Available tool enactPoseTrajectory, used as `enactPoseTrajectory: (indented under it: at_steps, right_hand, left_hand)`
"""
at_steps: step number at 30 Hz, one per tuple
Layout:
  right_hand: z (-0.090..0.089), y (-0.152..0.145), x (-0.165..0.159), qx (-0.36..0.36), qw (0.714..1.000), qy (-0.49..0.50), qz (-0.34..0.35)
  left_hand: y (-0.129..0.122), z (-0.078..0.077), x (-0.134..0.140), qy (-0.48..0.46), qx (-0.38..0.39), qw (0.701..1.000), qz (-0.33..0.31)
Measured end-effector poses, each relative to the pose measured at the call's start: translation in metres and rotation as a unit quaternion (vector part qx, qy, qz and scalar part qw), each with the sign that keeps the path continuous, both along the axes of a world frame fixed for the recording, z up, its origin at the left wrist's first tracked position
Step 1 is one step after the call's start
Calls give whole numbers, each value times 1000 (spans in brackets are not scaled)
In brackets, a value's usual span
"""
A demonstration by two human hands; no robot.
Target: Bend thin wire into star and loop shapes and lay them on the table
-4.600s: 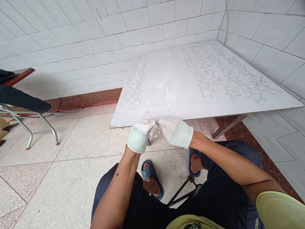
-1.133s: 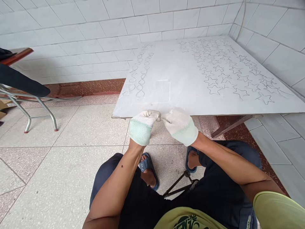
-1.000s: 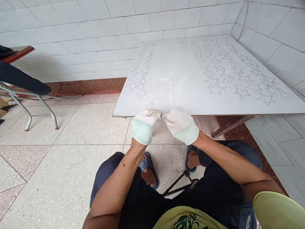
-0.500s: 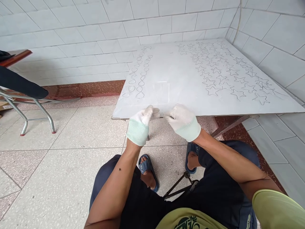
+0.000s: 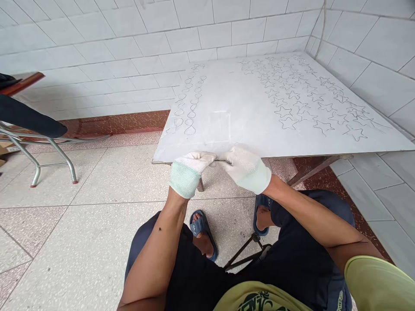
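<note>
"Head view: busy where, and with which hands?"

"At the front edge of the white desk [image 5: 243, 108], with the left hand [image 5: 196, 161] and the right hand [image 5: 242, 163], both in pale gloves [image 5: 238, 153] with mint-green cuffs [image 5: 185, 178]."

"And the fingers?"

"Pinching on both sides: pressed together on a thin dark strip [image 5: 221, 161], apparently wire, bridging the small gap between the two hands, just by the desk's front edge. Too hidden to make out in full."

"On the desk itself?"

"To the right, many star-shaped wires [image 5: 292, 94], some overlapping. To the left, two columns of looped wires [image 5: 190, 122], running back toward the tiled wall [image 5: 113, 60]. In between, faint straight marks [image 5: 229, 125]."

"Below?"

"On the speckled floor [image 5: 106, 237], blue slippers [image 5: 199, 226]."
</note>
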State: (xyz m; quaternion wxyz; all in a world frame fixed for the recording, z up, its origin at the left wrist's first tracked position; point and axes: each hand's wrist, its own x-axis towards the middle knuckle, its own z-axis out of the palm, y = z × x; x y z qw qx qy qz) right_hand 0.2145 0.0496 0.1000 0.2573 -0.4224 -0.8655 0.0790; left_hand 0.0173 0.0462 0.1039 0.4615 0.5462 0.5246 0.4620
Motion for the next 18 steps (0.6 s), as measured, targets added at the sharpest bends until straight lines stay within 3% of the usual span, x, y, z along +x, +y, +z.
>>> enactPoseTrajectory:
  at_steps: [8,14,18]
  right_hand:
    - [-12,6,5,32,999,-27,3]
    - [-8,8,9,50,997,-32,41]
    - [-6,12,9,17,998,-33,45]
  left_hand:
    - [7,-7,1,-22,26,999,4]
    - [6,-8,0,10,2,1000,12]
    - [6,-7,0,13,-17,1000,1]
